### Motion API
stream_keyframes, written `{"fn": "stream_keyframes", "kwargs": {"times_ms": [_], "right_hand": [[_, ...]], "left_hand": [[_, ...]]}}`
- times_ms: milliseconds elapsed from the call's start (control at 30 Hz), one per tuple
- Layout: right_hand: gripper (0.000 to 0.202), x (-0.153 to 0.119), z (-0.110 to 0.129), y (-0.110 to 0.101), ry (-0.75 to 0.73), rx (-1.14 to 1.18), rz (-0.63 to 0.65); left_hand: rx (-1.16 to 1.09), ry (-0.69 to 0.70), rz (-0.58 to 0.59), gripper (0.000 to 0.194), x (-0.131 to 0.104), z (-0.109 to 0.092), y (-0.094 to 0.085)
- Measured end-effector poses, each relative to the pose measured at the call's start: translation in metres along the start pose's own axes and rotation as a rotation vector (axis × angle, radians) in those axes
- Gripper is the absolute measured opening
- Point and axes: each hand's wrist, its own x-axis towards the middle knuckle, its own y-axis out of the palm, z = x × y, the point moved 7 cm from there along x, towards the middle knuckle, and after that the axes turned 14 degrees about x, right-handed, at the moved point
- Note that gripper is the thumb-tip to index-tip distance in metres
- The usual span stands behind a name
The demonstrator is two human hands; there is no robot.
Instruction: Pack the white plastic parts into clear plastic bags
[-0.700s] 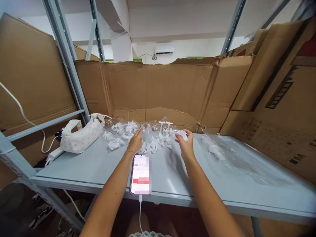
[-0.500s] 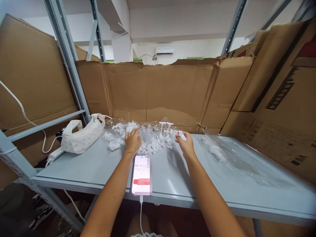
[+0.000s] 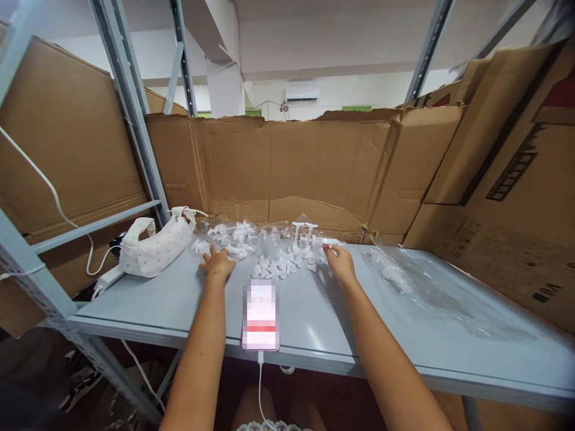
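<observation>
The left hand (image 3: 217,264) is open, its fingers spread and palm down, at the near edge of a crumpled clear plastic bag with small white plastic parts (image 3: 242,232); whether it touches the bag cannot be told. The right hand (image 3: 340,264) has its thumb and fingertips drawn close beside a slim white plastic piece (image 3: 331,241), but the pictures do not show whether they grip it.

Between the 2 hands, a loose heap of small white curved plastic pieces (image 3: 281,264) lies on the grey-blue flat surface (image 3: 300,335), probably there because both hands can reach it easily. At its far side stand 2 upright white T-shaped plastic stems (image 3: 296,232), with clear plastic pieces (image 3: 269,242) to their left. The pink-edged phone (image 3: 260,314) lies face up at the near edge, perhaps so its screen can be seen and its white charging cable (image 3: 260,380) can hang freely. The tall brown cardboard sheet (image 3: 314,158) along the far side likely keeps small parts from slipping off.

Compared with 0.5 s ago, the left hand has moved left, away from the clear pieces, and its fingers have spread wider. The white piece seen then in the right hand's pinch no longer shows clearly there.
</observation>
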Motion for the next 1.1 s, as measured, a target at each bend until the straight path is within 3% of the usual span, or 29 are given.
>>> {"fn": "stream_keyframes", "kwargs": {"times_ms": [100, 400, 633, 933, 1100], "right_hand": [[0.05, 0.001, -0.007, 0.0, 0.046, -0.17, 0.027], [0.037, 0.003, -0.024, 0.002, 0.15, -0.263, 0.017], [0.028, 0.003, -0.024, -0.001, 0.115, -0.261, -0.021], [0.037, 0.006, -0.026, 0.02, 0.056, -0.086, 0.073], [0.036, 0.003, -0.017, 0.016, 0.03, -0.105, 0.076]], "left_hand": [[0.016, -0.022, -0.01, 0.044, -0.003, 0.001, -0.003], [-0.082, -0.103, -0.13, 0.027, -0.011, 0.005, -0.02], [-0.218, -0.146, -0.314, 0.022, -0.02, 0.004, -0.042], [-0.382, -0.188, -0.564, 0.021, -0.037, 0.005, -0.068], [-0.466, -0.223, -0.683, 0.019, -0.045, 0.011, -0.079]]}}
